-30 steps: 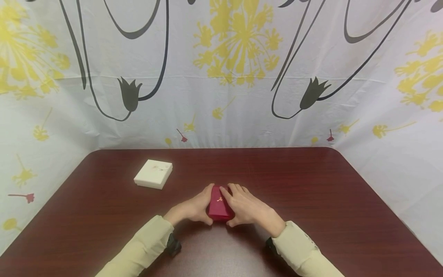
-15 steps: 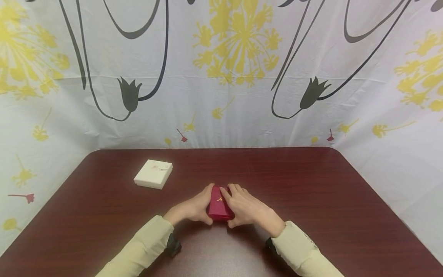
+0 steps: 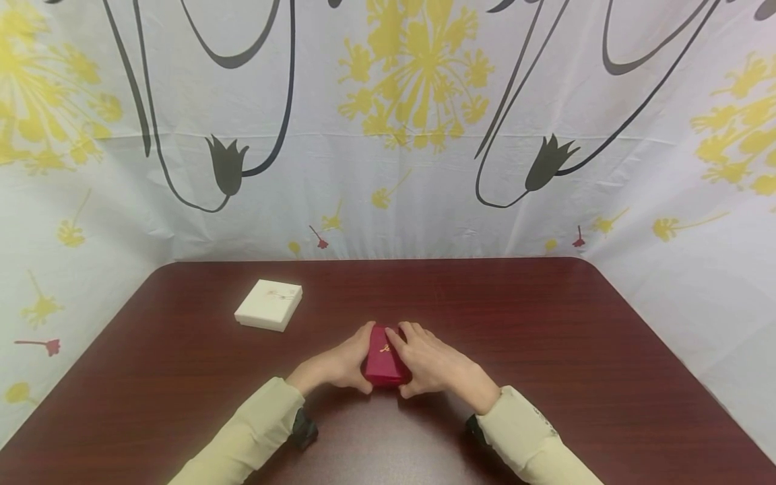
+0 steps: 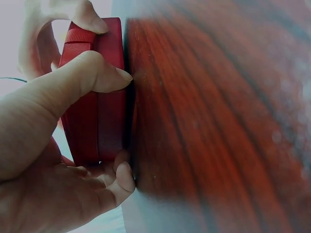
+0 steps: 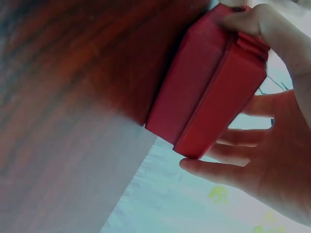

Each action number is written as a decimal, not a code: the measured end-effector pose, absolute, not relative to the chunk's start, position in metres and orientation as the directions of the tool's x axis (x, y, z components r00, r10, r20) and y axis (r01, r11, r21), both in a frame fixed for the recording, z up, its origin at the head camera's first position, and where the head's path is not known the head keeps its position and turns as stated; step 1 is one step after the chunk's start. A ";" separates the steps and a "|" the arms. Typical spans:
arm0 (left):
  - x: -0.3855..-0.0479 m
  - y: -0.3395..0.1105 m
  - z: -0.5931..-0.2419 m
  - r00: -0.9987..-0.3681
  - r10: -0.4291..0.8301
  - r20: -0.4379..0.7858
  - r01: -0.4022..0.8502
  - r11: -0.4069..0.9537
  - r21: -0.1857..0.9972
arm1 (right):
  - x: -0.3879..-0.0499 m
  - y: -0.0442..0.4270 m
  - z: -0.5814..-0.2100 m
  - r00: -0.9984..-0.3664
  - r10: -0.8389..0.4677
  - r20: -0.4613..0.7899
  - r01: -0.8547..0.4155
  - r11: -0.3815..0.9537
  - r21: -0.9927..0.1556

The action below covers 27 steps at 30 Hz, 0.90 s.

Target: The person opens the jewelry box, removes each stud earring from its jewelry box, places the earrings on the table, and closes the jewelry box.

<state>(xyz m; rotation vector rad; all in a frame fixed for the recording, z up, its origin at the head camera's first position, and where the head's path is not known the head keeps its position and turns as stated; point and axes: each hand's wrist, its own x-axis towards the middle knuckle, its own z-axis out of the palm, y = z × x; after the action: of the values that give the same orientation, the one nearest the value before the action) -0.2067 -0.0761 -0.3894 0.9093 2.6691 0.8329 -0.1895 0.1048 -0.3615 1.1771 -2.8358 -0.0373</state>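
A small red gift box [image 3: 382,367] with a gold mark on its lid stands on the table in front of me, between both hands. My left hand [image 3: 339,364] grips its left side, the thumb on the near face and the fingers round the far end. From the right, my right hand [image 3: 433,364] holds it too, with a thumb at the near face and a finger across the top. The left wrist view shows a ribbed red ribbon tab [image 4: 79,41] at the lid's front. In the right wrist view a seam runs between lid and base of the box [image 5: 194,92].
A flat white box [image 3: 269,304] with a printed flower design lies at the back left of the dark reddish-brown table [image 3: 515,310]. Behind the table and along its sides hangs a white curtain [image 3: 333,101] with yellow and grey flowers.
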 end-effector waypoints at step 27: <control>-0.206 -0.077 -0.392 -0.777 0.628 0.046 0.542 0.631 0.555 | -0.196 0.094 -0.368 -0.641 -0.749 0.167 -0.746 0.660 0.095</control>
<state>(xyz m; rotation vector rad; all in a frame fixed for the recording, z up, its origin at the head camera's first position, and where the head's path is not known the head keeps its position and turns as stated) -0.2065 -0.0768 -0.3916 0.9748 2.6977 0.8416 -0.1962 0.0941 -0.3680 1.2219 -2.6833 -0.0255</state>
